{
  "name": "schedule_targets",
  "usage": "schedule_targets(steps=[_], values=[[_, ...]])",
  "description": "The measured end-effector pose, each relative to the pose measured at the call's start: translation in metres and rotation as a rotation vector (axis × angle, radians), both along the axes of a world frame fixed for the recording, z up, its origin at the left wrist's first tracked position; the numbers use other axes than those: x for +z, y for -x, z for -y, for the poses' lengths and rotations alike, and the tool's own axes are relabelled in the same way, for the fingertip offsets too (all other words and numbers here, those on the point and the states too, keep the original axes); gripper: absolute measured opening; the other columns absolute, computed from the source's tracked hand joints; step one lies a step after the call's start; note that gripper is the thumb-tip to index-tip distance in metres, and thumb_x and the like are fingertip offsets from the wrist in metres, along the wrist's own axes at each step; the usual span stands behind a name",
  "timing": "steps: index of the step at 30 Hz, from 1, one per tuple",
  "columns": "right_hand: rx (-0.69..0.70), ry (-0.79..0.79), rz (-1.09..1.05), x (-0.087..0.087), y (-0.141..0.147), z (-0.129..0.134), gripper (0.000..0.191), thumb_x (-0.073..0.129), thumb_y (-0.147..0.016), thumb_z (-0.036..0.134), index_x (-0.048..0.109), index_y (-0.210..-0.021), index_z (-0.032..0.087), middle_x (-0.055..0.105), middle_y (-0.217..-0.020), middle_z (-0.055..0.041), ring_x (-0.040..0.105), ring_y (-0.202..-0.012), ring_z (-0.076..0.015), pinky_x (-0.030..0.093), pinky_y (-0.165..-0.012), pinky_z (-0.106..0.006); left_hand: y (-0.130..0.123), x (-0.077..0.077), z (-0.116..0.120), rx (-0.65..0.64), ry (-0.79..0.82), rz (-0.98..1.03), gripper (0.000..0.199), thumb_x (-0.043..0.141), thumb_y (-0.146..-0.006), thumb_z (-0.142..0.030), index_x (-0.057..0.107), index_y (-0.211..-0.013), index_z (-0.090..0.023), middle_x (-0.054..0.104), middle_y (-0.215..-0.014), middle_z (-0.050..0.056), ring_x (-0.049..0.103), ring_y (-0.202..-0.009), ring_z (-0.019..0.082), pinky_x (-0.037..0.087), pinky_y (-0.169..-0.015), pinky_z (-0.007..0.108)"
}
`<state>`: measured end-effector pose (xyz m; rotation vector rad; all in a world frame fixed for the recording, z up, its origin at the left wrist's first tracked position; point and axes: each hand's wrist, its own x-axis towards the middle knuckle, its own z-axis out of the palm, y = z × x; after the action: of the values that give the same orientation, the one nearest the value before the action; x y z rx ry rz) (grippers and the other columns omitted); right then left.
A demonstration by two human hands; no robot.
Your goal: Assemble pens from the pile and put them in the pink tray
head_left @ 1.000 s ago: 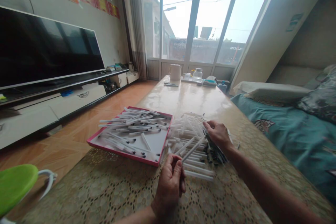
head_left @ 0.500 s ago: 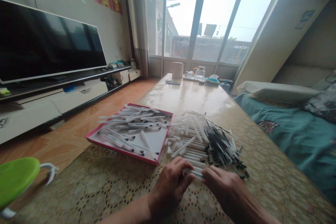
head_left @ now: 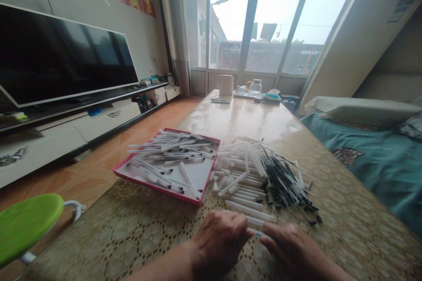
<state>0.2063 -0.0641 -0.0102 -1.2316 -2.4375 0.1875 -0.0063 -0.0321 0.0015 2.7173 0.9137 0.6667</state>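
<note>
- Hands close together at the near side of the table: left hand (head_left: 219, 241) and right hand (head_left: 293, 246) are curved inward, with their fingers (head_left: 242, 230) almost meeting around a white pen barrel (head_left: 255, 232). Blur hides whether they grip it or only touch it.
- That barrel should be light, stiff and smooth, likely to roll, and easiest to take around its middle with the fingertips.
- Just beyond the hands lies a loose pile of pen barrels (head_left: 239, 184), crisscrossed on the lace tablecloth (head_left: 349, 232).
- Black-tipped refills (head_left: 285, 186) lie in a bunch on the pile's right. They look thin and easily bent, so their shafts seem the safer hold.
- Left of the pile, a pink tray (head_left: 158, 189) holds more pens (head_left: 168, 151).
- Farther off stand a white jug (head_left: 226, 85) and a glass teapot (head_left: 255, 87).
</note>
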Motion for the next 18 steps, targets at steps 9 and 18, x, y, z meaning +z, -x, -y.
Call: schedule_targets(steps=[9,18], values=[[0.035,-0.165,0.157,0.007,-0.006,0.002,0.030,0.037,-0.098,0.035,0.048,-0.073,0.022,0.057,-0.055,0.0037,0.051,-0.041,-0.0103,0.021,-0.043,-0.027,-0.011,0.009,0.001,0.039,0.521,0.230,0.043,0.036,-0.092,-0.035,0.033,-0.052,-0.019,0.033,-0.049,-0.005,0.033,-0.047,0.010,0.020,-0.048,0.026],[-0.308,-0.288,-0.069,0.027,-0.057,-0.008,0.026,0.040,-0.096,0.032,0.050,-0.073,0.022,0.056,-0.057,0.0014,0.054,-0.046,-0.0121,0.036,-0.048,-0.022,0.003,0.013,-0.017,0.169,1.201,0.768,0.049,0.048,-0.077,-0.063,0.044,-0.055,-0.019,0.026,-0.038,-0.011,0.017,-0.032,0.005,0.012,-0.034,0.020]])
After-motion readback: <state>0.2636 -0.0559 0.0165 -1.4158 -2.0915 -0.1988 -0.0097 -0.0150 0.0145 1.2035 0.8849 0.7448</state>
